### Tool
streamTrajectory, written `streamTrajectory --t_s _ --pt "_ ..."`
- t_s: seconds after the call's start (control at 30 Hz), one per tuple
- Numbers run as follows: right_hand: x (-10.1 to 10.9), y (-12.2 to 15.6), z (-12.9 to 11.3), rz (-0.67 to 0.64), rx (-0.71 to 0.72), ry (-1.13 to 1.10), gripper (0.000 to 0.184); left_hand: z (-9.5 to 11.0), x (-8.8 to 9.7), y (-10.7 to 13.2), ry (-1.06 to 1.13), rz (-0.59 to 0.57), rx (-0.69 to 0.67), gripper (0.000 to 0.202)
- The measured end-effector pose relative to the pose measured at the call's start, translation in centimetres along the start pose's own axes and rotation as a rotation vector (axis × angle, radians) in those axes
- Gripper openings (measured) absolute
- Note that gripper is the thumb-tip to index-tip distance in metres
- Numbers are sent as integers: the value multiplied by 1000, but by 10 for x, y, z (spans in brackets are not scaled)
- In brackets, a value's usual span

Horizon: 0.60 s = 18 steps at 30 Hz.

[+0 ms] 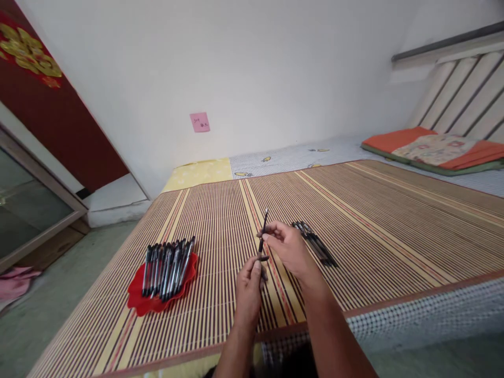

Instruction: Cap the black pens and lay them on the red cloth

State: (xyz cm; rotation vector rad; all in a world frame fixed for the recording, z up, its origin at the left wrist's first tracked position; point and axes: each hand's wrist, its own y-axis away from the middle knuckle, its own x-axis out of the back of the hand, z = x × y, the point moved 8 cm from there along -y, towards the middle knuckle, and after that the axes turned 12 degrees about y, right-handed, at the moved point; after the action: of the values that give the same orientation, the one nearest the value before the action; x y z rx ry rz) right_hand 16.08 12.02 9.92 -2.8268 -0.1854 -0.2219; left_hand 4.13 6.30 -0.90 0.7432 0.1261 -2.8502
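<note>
A slim dark pen (261, 245) with a pale tip points away from me above the mat. Its lower end is pinched in my left hand (249, 281). The thumb and fingers of my right hand (289, 247) close on it higher up, near the tip. Just right of that hand, several dark pens (318, 247) lie side by side on the mat. To the left, a red scalloped plate (134, 294) holds a row of several clear-barrelled pens (167, 270) with black ends. Fingers partly cover the held pen.
A striped bamboo mat (220, 220) covers the bed, its front edge close to me. Folded orange cloth (417, 142) lies at the far right, by a white radiator (464, 89). A pink note (200, 122) is on the white wall behind.
</note>
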Motion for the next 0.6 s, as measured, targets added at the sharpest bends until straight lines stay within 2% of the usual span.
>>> streamTrajectory --t_s 0.17,0.3,0.43,0.6 --pt "-3 1 4 -76 -15 5 14 2 1 1 28 40 4 41" --pt "6 -1 18 -23 -101 -67 24 3 -2 2 49 25 14 40" --pt "13 -2 23 27 -126 -131 29 4 -3 3 17 23 13 40" --pt "7 1 19 -42 -114 -155 27 2 -4 4 36 9 26 41"
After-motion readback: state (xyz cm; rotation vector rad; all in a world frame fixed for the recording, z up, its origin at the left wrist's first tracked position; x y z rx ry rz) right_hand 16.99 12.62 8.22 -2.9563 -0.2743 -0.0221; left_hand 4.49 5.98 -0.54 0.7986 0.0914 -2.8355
